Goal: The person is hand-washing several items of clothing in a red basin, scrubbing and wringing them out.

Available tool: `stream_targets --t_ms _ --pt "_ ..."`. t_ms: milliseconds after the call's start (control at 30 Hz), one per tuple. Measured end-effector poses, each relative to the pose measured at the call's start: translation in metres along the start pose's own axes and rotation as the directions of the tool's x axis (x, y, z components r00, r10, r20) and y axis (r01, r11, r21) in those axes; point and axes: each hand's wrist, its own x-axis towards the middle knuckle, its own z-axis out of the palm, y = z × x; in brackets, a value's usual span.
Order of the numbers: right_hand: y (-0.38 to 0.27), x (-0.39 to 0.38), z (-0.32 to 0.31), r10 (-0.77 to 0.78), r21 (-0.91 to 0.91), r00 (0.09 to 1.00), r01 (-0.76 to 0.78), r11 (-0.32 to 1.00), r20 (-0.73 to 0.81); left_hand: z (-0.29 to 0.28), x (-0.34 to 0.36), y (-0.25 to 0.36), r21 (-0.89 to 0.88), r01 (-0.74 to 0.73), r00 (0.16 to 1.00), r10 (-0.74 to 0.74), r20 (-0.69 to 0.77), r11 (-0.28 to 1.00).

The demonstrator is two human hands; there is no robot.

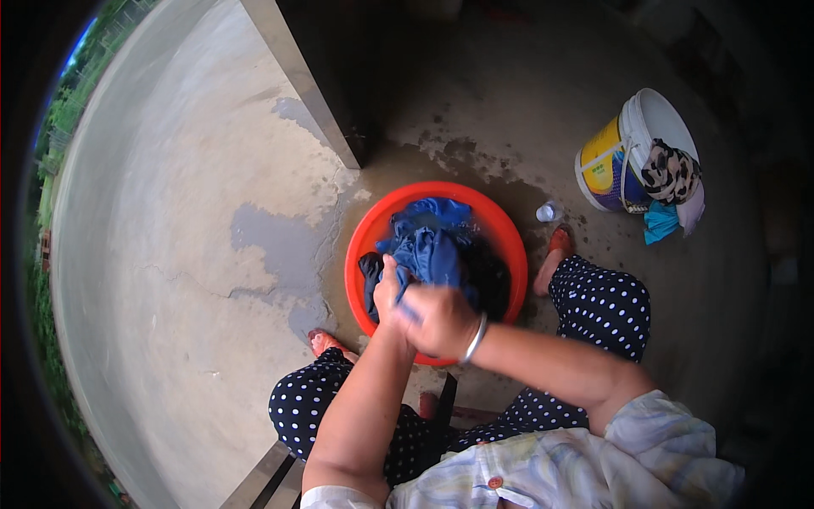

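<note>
Blue wet cloth [431, 253] bunches up in a round red basin [367, 240] on the floor between my feet. My left hand [387, 293] is closed on a part of this cloth at the basin's near side. Close against it, my right hand [441, 321], wearing a silver bangle [475, 339], grips the same cloth and is smeared by motion. A strip of blue shows between the two hands. Darker cloth [370, 276] lies at the basin's left side, and dark water or fabric fills its right side.
A white bucket [636, 127] with a yellow and blue label stands at the right, patterned and turquoise cloths [671, 174] hanging over its rim. A small clear cup [549, 211] is on the floor near my right foot. A square post [314, 93] rises beyond the basin. Wet patches mark the concrete.
</note>
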Motion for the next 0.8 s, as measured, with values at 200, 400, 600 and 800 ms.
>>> stream_targets --t_ms 200,400,600,800 --pt "0.097 0.018 -0.026 0.491 -0.189 0.871 -0.482 0.856 -0.001 0.059 -0.081 0.006 -0.185 0.253 0.925 -0.181 0.334 0.95" --pt "0.103 0.011 -0.073 0.517 0.822 0.779 -0.524 0.226 0.355 0.027 -0.064 0.03 -0.329 0.312 0.89 -0.154 0.428 0.891" --pt "0.001 0.016 -0.011 -0.073 0.389 0.994 0.038 0.92 0.076 -0.002 -0.041 0.001 -0.072 -0.085 0.968 0.099 0.229 0.994" --pt "0.081 0.007 -0.005 0.228 -0.248 0.961 -0.262 0.933 -0.158 0.064 -0.071 -0.003 -0.218 0.257 0.966 -0.242 0.091 0.942"
